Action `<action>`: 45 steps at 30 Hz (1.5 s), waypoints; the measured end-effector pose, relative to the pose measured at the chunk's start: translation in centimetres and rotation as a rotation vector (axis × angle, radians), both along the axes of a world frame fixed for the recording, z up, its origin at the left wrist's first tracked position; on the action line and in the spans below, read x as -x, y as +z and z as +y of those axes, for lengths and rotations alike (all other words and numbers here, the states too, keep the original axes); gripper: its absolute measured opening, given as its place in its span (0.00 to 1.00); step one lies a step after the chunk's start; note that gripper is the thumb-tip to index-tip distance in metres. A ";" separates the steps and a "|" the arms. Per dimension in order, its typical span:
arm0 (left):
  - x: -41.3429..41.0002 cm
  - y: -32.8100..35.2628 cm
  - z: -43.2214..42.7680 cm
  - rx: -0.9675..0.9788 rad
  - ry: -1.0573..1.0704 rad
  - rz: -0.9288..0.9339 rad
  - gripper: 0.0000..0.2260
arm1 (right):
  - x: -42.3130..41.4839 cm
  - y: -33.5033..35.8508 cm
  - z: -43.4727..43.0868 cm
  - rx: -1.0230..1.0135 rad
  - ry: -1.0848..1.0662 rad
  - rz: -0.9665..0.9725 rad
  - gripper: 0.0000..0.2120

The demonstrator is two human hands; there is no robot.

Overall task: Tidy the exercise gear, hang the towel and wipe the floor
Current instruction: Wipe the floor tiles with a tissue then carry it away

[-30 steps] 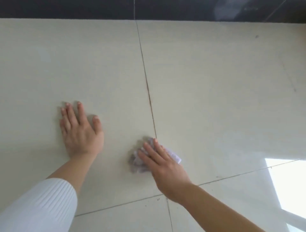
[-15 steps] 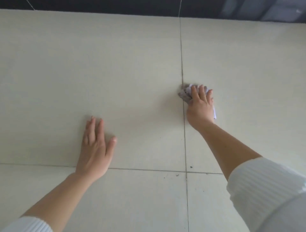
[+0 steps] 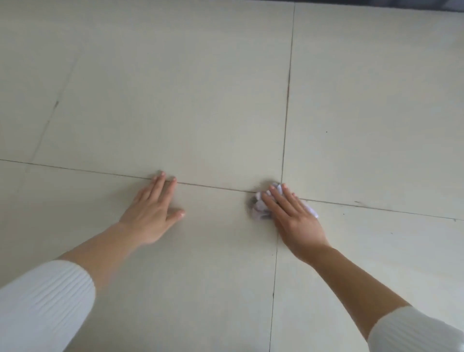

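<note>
One wad [image 3: 259,209] down there, just the one: a crumpled pale cloth or paper (which of the two, the view doesn't settle), whitish-lilac with a grey smudge on its left side. It sits on the floor [image 3: 200,113] right at the crossing of two grout lines, the cross line [image 3: 213,187] and the long line [image 3: 287,100] that runs away from the person. Four tiles meet at that spot. The wad's long axis lies roughly along the cross line, left to right; most of it bulges out left of the hand, and a small corner peeks out on the right. Crumpled as it is, it has no clear front.

On top of it is the right hand [image 3: 293,218], palm down, its fingers [image 3: 291,198] straight and close together, pressing the wad flat and aimed forward and a little left. Its thumb cannot be made out for sure.

Well apart to the left, the left hand [image 3: 153,213] lies flat on the tile, fingers [image 3: 160,186] together with their tips touching the cross line, thumb [image 3: 177,214] splayed out toward the wad.

Two hands, then, two bare forearms, and two white ribbed sleeves, the left sleeve [image 3: 42,306] and the right sleeve [image 3: 414,331], both pushed up.

Beyond the wad, pale tile runs far forward to a dark strip [image 3: 426,2] at the top edge. Wide tile lies to the right too, with a few dark specks [image 3: 326,131] on it.
</note>
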State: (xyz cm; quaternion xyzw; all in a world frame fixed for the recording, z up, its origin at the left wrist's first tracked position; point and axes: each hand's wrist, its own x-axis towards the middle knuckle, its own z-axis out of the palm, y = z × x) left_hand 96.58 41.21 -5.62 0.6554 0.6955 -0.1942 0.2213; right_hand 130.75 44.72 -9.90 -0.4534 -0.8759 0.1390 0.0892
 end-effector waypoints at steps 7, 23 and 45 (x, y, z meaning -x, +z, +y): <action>4.9 2.2 0.5 0.112 -0.107 0.092 0.36 | -2.2 0.7 0.9 0.150 -0.926 0.032 0.23; 11.4 -0.6 -1.2 -0.054 -0.069 -0.078 0.36 | 14.2 -0.2 -7.7 -0.012 0.124 -0.255 0.25; 20.8 -3.9 -5.7 -0.390 0.233 -0.104 0.41 | 25.5 -0.2 -4.2 -0.059 0.520 -0.155 0.22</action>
